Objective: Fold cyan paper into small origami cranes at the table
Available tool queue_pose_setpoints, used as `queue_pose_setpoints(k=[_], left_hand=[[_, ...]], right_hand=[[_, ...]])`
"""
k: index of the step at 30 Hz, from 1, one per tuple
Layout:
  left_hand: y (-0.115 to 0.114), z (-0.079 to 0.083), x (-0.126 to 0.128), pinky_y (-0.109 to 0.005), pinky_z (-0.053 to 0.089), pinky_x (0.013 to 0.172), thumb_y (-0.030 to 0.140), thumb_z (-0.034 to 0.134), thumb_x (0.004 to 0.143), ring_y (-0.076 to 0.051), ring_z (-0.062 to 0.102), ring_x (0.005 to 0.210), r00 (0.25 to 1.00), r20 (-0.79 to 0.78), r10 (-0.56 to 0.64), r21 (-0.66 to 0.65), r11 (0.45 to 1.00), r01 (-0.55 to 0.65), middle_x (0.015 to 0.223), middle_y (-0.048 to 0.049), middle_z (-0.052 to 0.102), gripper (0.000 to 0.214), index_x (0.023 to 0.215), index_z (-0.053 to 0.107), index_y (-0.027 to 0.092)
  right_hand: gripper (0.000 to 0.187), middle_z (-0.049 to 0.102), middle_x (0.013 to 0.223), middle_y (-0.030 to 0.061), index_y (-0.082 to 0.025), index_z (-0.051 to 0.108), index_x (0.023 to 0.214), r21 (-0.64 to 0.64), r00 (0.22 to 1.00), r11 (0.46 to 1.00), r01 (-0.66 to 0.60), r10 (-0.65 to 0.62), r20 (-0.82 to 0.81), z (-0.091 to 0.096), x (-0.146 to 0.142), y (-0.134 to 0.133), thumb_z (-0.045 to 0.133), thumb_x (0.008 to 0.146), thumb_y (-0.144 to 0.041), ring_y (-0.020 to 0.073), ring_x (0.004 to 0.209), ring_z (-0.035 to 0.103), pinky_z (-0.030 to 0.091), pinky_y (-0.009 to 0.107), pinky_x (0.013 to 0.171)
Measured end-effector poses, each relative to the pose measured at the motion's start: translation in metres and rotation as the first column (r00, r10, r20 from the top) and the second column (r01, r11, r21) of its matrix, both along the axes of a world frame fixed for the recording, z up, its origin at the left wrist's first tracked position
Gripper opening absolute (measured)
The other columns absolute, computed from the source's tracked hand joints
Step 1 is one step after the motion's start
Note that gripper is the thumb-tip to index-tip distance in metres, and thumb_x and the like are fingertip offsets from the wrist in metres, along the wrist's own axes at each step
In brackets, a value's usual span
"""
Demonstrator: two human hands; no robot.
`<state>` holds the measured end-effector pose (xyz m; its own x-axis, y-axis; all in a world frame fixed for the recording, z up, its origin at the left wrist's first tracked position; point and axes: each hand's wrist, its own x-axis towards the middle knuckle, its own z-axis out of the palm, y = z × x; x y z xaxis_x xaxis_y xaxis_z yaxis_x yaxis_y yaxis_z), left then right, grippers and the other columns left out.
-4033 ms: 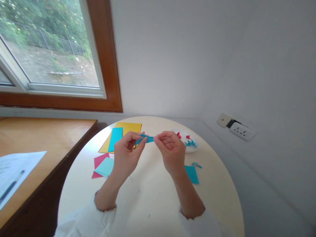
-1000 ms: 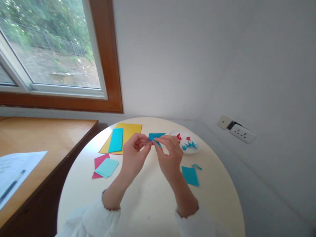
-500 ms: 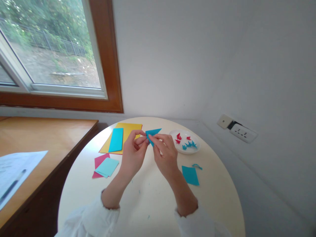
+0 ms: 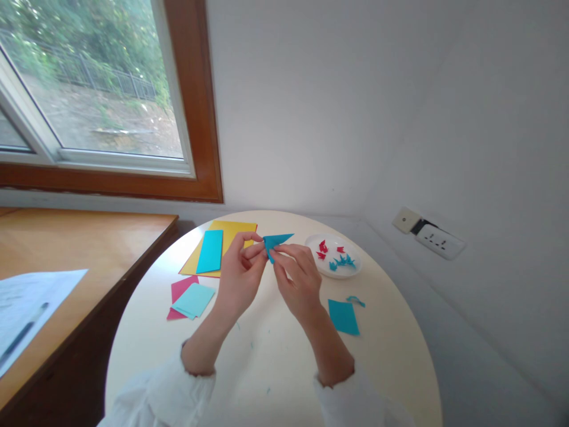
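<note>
Above the round white table (image 4: 267, 367) I hold a small blue paper piece (image 4: 275, 241), folded into a pointed triangle. My left hand (image 4: 240, 279) pinches its left end between thumb and fingers. My right hand (image 4: 297, 281) pinches it from below, fingers pressed together at the fold. The triangle's tip points right, toward a white dish (image 4: 334, 244) holding several tiny red and blue folded paper shapes.
A yellow sheet (image 4: 231, 237) with a blue strip (image 4: 210, 251) on it lies at the table's back left. Pink and light-blue pieces (image 4: 191, 299) lie left of my hands, a blue rectangle (image 4: 343, 316) to the right. A wooden desk (image 4: 66, 249) with white paper (image 4: 26, 296) stands left. Wall sockets (image 4: 438, 240) are at the right.
The blue paper went from a stretched strip four seconds ago to a folded triangle. In the last second both hands kept pinching it and its tip turned to point right.
</note>
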<state>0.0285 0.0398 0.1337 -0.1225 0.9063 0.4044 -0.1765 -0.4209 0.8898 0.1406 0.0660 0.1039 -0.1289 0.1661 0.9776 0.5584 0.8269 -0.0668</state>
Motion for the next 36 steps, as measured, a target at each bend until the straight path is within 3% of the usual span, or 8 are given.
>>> queue_pose_setpoints(k=[5,12,15,18,25,29,33,36], left_hand=[[0.001,0.0,0.001,-0.018,0.039,0.052,0.023,0.062,0.072,-0.008,0.049,0.053,0.998,-0.04,0.04,0.017,0.999,-0.04,0.053,0.0071,0.051,0.017,0.081,0.048,0.019],[0.004,-0.003,-0.003,-0.018,0.042,0.053,0.02,0.06,0.074,-0.009,0.054,0.057,0.981,-0.112,0.157,0.05,0.987,-0.152,0.06,0.0045,0.055,0.013,0.081,0.049,0.019],[0.003,-0.003,-0.006,-0.02,0.047,0.057,0.019,0.06,0.074,-0.011,0.06,0.062,0.956,-0.16,0.244,0.096,0.968,-0.231,0.068,0.0017,0.06,0.013,0.083,0.05,0.019],[0.002,-0.003,-0.008,-0.023,0.051,0.066,0.017,0.057,0.076,-0.013,0.065,0.07,0.93,-0.234,0.284,0.184,0.952,-0.245,0.079,-0.0016,0.064,0.012,0.086,0.05,0.02],[0.002,-0.006,-0.011,-0.025,0.052,0.072,0.015,0.056,0.078,-0.013,0.064,0.076,0.822,-0.44,0.361,0.369,0.908,-0.201,0.081,-0.0015,0.064,0.011,0.088,0.052,0.02],[0.002,-0.004,-0.013,-0.029,0.052,0.076,0.022,0.061,0.078,-0.016,0.064,0.083,0.788,-0.43,0.44,0.387,0.879,-0.279,0.088,-0.0042,0.065,0.016,0.092,0.054,0.02],[0.002,-0.001,-0.014,-0.03,0.051,0.069,0.024,0.066,0.073,-0.017,0.06,0.076,0.699,-0.423,0.576,0.455,0.802,-0.386,0.082,-0.003,0.062,0.019,0.088,0.054,0.02],[0.001,-0.001,-0.013,-0.027,0.05,0.063,0.024,0.066,0.073,-0.014,0.058,0.066,0.718,-0.433,0.545,0.452,0.82,-0.35,0.075,-0.0011,0.061,0.019,0.087,0.055,0.02]], right_hand=[[0.024,0.066,0.087,0.0064,-0.021,0.061,0.095,-0.001,1.0,1.0,0.01,-0.01,-0.015,-0.001,-0.001,0.0,0.055,0.079,-0.004,0.0178,0.085,0.06,0.055,0.035,0.073],[0.032,0.065,0.088,0.0056,-0.024,0.059,0.1,-0.027,1.0,0.999,-0.024,0.025,0.017,0.003,0.0,-0.002,0.05,0.078,-0.002,0.0183,0.085,0.06,0.053,0.036,0.073],[0.033,0.063,0.085,0.0037,-0.027,0.058,0.102,0.019,0.997,0.999,0.046,-0.045,-0.068,0.011,0.001,-0.007,0.053,0.078,-0.005,0.0177,0.081,0.06,0.051,0.036,0.072],[0.03,0.061,0.089,0.0057,-0.026,0.056,0.105,-0.052,0.981,0.991,0.126,-0.132,-0.141,0.017,0.003,-0.011,0.061,0.078,-0.015,0.0201,0.086,0.059,0.05,0.039,0.075],[0.007,0.067,0.079,0.003,-0.021,0.061,0.082,-0.264,0.985,0.96,-0.088,0.044,-0.168,0.015,0.005,-0.006,0.058,0.081,-0.015,0.0166,0.078,0.061,0.051,0.033,0.071],[0.005,0.068,0.075,0.0013,-0.021,0.061,0.078,-0.362,0.961,0.923,-0.13,0.028,-0.273,0.015,0.004,-0.006,0.059,0.079,-0.017,0.0151,0.072,0.062,0.051,0.03,0.066],[0.003,0.067,0.07,0.0001,-0.02,0.062,0.077,-0.427,0.933,0.892,-0.148,-0.017,-0.36,0.016,0.002,-0.006,0.06,0.077,-0.018,0.013,0.063,0.06,0.048,0.026,0.057],[0.005,0.068,0.073,0.0016,-0.019,0.062,0.081,-0.434,0.904,0.885,-0.168,-0.037,-0.426,0.014,0.002,-0.004,0.061,0.076,-0.019,0.0126,0.063,0.06,0.048,0.026,0.056]])
